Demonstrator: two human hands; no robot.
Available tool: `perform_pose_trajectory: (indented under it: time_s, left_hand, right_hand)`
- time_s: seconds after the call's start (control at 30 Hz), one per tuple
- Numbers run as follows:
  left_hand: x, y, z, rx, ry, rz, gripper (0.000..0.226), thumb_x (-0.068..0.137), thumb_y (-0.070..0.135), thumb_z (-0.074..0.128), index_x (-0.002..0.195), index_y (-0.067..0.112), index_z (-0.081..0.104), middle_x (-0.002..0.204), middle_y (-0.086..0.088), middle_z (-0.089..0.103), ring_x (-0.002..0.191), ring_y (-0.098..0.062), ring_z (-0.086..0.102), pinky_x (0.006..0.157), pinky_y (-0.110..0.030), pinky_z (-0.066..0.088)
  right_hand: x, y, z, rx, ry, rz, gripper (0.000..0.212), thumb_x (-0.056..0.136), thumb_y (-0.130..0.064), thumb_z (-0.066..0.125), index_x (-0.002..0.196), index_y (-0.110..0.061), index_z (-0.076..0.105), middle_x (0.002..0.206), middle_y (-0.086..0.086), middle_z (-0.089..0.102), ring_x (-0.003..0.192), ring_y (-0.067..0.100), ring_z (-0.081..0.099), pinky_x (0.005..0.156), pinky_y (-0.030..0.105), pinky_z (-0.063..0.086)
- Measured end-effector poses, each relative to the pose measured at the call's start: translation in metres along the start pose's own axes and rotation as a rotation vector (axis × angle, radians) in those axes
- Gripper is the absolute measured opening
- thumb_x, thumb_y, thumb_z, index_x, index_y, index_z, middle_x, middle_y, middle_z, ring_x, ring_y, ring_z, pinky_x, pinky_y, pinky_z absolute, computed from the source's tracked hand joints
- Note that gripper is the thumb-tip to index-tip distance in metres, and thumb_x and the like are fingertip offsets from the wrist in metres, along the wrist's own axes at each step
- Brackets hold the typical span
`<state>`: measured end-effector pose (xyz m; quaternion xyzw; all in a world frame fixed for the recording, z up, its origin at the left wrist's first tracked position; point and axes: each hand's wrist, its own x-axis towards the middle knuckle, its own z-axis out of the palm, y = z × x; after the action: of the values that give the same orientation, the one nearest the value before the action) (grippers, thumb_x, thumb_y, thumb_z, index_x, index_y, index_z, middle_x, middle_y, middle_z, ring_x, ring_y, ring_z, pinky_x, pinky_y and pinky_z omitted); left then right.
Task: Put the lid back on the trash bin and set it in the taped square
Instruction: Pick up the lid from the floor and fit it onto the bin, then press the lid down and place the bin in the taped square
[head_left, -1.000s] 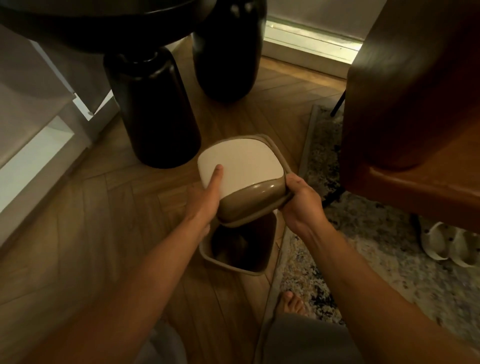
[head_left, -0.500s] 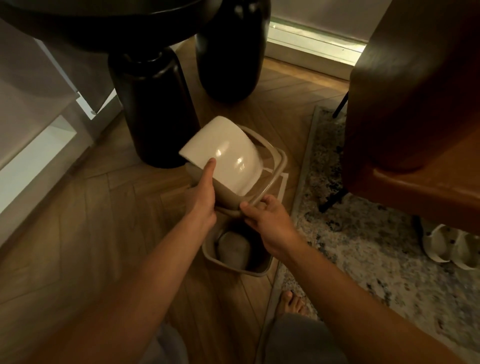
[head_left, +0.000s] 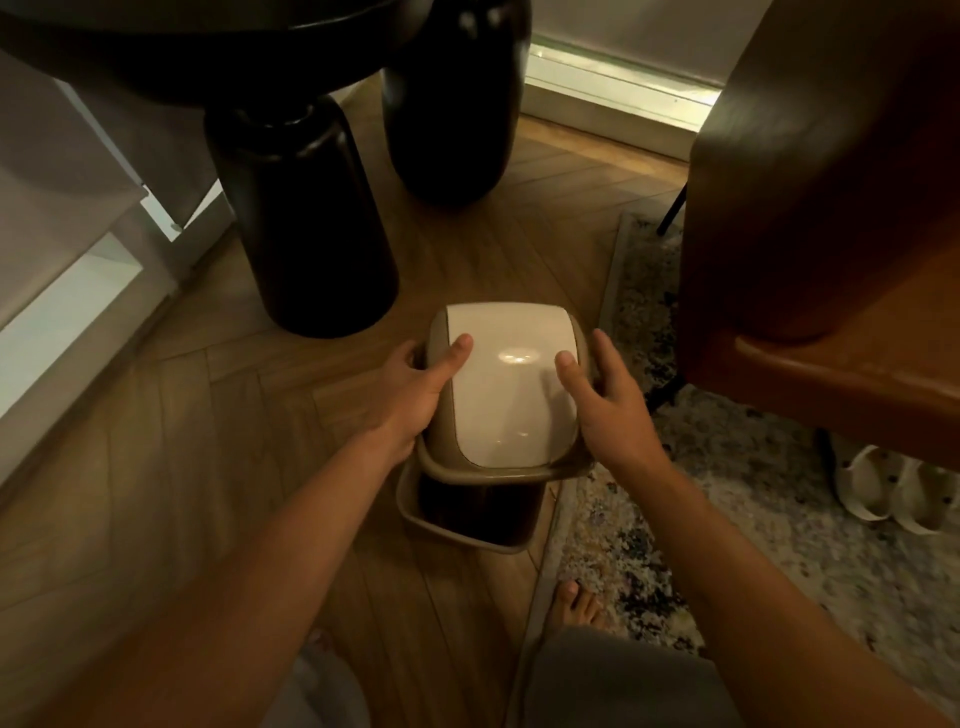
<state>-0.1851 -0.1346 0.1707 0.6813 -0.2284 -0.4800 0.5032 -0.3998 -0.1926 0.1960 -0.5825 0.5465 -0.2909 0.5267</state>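
Both hands grip the lid (head_left: 511, 384): left hand (head_left: 410, 395) and right hand (head_left: 605, 400) clasp its sides, thumbs on top. The lid hangs between them, above the open bin (head_left: 467, 525) on the floor (head_left: 208, 441), not seated.

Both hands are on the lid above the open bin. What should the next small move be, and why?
Probably bring the lid toward the person and lower it onto the bin. Left hand and right hand hold its two sides, but it sits offset, with the bin's near rim and dark opening showing below it.
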Motion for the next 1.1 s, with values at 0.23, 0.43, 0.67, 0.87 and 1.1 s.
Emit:
perform_pose_trajectory:
  time_s: [0.23, 0.43, 0.67, 0.87, 1.1]
  left_hand:
    - [0.000, -0.012, 0.000, 0.114, -0.036, 0.096, 0.124, 0.053, 0.080, 0.078, 0.153, 0.025, 0.029, 0.140, 0.005, 0.051, 0.128, -0.022, 0.056, 0.103, -0.043, 0.052]
    - [0.009, -0.023, -0.013, 0.292, -0.046, 0.146, 0.118, 0.056, 0.101, 0.053, 0.149, 0.030, 0.041, 0.161, 0.000, 0.034, 0.140, -0.026, 0.047, 0.111, -0.054, 0.046]
    - [0.017, -0.042, -0.016, 0.331, -0.116, 0.074, 0.115, 0.063, 0.099, 0.042, 0.154, 0.031, 0.029, 0.152, -0.003, 0.047, 0.133, -0.027, 0.053, 0.107, -0.053, 0.048]
    - [0.028, -0.066, -0.025, 0.298, -0.232, -0.067, 0.068, 0.097, 0.061, 0.051, 0.158, 0.041, 0.028, 0.156, 0.001, 0.047, 0.141, -0.025, 0.047, 0.115, -0.052, 0.041]
    - [0.026, -0.077, -0.029, 0.411, -0.343, -0.089, 0.063, 0.104, 0.046, 0.049, 0.161, 0.037, 0.024, 0.161, 0.000, 0.039, 0.146, -0.024, 0.041, 0.110, -0.037, 0.038]
  right_hand:
    - [0.001, 0.011, -0.001, -0.072, -0.011, -0.127, 0.069, 0.096, -0.049, 0.070, 0.157, -0.032, 0.044, 0.138, -0.018, 0.062, 0.121, -0.005, 0.061, 0.097, 0.031, 0.058]
    - [0.002, 0.026, 0.007, -0.078, -0.094, -0.136, 0.086, 0.094, -0.051, 0.071, 0.165, -0.038, 0.024, 0.158, -0.012, 0.048, 0.140, 0.009, 0.051, 0.109, 0.037, 0.053]
    - [0.005, 0.056, 0.026, -0.078, -0.125, -0.039, 0.078, 0.103, -0.040, 0.063, 0.166, -0.036, 0.018, 0.158, -0.011, 0.048, 0.139, 0.011, 0.051, 0.111, 0.035, 0.050]
    - [0.009, 0.080, 0.028, -0.149, -0.207, 0.016, 0.077, 0.105, -0.035, 0.061, 0.167, -0.032, 0.015, 0.161, -0.008, 0.045, 0.144, 0.014, 0.046, 0.117, 0.037, 0.044]
    - [0.010, 0.100, 0.023, -0.192, -0.288, 0.051, 0.087, 0.103, -0.033, 0.064, 0.167, -0.030, 0.006, 0.163, -0.005, 0.039, 0.147, 0.017, 0.042, 0.120, 0.042, 0.041]
